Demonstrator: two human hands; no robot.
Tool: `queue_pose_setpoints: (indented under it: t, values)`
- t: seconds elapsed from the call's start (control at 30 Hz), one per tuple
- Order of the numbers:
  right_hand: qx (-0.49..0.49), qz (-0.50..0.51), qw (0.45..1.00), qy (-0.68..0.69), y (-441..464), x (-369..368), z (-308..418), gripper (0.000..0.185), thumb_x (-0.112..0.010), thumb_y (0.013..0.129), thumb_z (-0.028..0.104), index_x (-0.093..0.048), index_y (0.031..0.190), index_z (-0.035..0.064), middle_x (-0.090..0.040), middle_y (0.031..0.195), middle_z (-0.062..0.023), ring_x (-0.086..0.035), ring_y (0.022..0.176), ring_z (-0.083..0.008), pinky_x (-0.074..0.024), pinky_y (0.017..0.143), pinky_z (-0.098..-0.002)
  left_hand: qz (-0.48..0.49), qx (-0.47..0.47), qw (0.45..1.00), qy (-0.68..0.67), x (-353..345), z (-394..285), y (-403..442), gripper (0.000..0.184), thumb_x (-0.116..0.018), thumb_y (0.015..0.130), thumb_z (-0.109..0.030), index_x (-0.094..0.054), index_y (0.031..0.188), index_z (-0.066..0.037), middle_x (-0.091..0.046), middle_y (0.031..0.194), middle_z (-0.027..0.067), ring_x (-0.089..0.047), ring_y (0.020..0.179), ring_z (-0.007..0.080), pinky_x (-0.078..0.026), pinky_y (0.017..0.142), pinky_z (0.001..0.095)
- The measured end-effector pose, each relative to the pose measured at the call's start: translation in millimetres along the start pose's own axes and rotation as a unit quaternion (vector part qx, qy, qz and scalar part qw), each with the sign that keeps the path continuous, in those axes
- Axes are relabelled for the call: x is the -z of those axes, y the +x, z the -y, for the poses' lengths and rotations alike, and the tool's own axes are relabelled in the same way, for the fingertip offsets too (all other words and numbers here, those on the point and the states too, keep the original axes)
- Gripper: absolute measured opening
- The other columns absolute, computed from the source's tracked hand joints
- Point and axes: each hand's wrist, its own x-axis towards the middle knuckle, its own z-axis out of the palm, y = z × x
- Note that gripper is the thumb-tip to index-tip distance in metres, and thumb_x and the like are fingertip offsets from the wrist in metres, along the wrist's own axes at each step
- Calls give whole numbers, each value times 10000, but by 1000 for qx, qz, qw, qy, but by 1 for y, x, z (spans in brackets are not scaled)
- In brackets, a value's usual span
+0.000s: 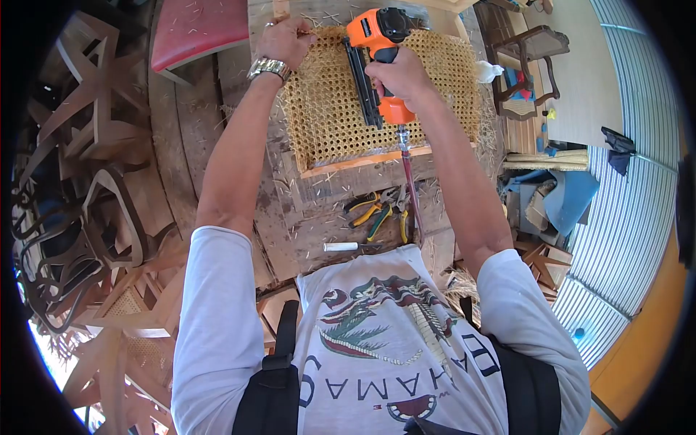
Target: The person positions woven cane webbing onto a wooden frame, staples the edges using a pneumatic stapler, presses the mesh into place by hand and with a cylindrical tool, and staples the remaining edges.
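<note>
My right hand (402, 74) is wrapped around the grip of an orange and black pneumatic staple gun (398, 110), held over a panel of woven cane webbing (442, 87). A hose (410, 181) runs from the tool's fitting down toward me. The webbing lies on a wooden frame (348, 166), whose near rail shows. At the panel's far left corner, my left hand (285, 42) has its fingers bent and closed on the edge of the webbing; the fingertips are partly hidden. Whether the tool's nose touches the panel, I cannot tell.
Several pliers and cutters (380, 212) lie on the worn wooden workbench (290, 235), near a white-handled tool (341, 246). Cane scraps are scattered about. A red-seated chair (199, 32) stands at upper left, chair frames (109, 210) at left, and a wooden chair (533, 47) at right.
</note>
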Motion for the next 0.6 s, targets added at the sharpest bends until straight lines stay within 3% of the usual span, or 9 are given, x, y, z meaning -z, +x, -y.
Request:
queue_pose_setpoints:
  t: [0.13, 0.23, 0.6]
  values:
    - [-3, -10, 1000, 8, 0, 0, 1, 103, -677, 818, 50, -643, 905, 7, -621, 664, -44, -600, 496, -139, -493, 492, -306, -24, -52, 995, 76, 4, 1, 3, 299, -770, 856, -447, -754, 1067, -237, -771, 1050, 12, -676, 1106, 259, -452, 1051, 485]
    - [-5, 5, 1000, 12, -2, -1, 4, 101, -681, 821, 48, -641, 903, 4, -621, 668, -46, -600, 496, -139, -493, 491, -306, -26, -51, 995, 82, 6, 0, 3, 363, -792, 814, -476, -764, 1053, -204, -773, 973, 26, -697, 1043, 247, -471, 1003, 454]
    - [-24, -17, 999, -13, -2, -20, 15, 120, -660, 810, 32, -644, 923, -2, -617, 672, -48, -602, 504, -140, -502, 496, -323, -29, -67, 994, 87, 5, 4, 8, 350, -782, 810, -496, -769, 1038, -231, -765, 1027, 23, -665, 1120, 262, -443, 1017, 463]
